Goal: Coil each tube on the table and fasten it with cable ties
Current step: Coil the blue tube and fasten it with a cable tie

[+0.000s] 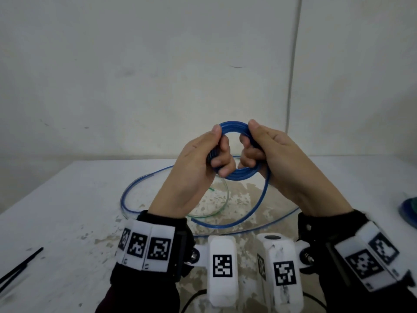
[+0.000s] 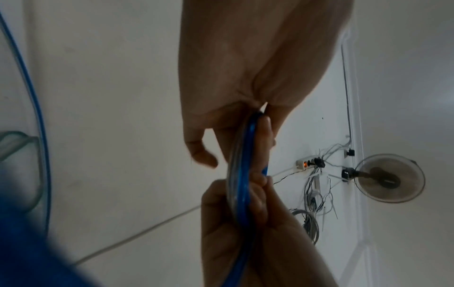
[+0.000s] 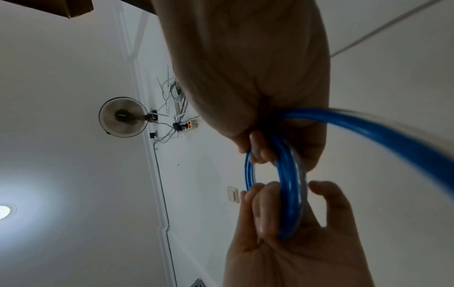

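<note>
A blue tube is wound into a small coil held upright above the white table. My left hand grips the coil's left side, fingers curled through the ring. On the right side my right hand grips it the same way. The tube's loose length drops from my right hand and lies in wide loops on the table. The wrist views show the coil edge-on between both fists. A thin clear tube lies inside the blue loops.
Black cable ties lie at the table's left front edge. A blue-green object shows at the right edge of the table. A pale wall stands close behind the table. The tabletop's paint is worn in the middle.
</note>
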Demonstrator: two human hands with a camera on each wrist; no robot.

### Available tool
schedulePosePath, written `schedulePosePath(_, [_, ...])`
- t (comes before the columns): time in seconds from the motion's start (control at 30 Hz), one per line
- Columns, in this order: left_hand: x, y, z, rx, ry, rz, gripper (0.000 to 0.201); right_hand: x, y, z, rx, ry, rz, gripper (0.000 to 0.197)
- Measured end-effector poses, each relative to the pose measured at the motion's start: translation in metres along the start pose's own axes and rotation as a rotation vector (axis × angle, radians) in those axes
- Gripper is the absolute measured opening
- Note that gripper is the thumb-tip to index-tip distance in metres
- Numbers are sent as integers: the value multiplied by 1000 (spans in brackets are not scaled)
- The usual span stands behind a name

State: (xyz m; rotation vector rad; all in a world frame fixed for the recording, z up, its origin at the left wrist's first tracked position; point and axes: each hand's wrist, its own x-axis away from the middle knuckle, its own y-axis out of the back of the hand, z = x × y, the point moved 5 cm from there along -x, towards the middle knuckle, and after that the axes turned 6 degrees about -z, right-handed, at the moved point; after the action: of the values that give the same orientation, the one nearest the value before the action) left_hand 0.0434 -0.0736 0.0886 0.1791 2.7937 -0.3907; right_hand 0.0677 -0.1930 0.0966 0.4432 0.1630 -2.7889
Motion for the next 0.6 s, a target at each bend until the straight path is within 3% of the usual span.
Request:
schedulePosePath(0.1, [3, -1, 1, -47, 89, 91, 39, 2, -2, -1, 47, -22, 32, 39])
schedulePosePath(0.33, [-1, 5, -7, 234, -41, -42, 41, 3, -3, 5, -112, -49, 57, 39])
schedulePosePath(0.6, [2, 4, -13, 120, -156, -174, 39, 7, -9, 6, -147, -54, 92, 39])
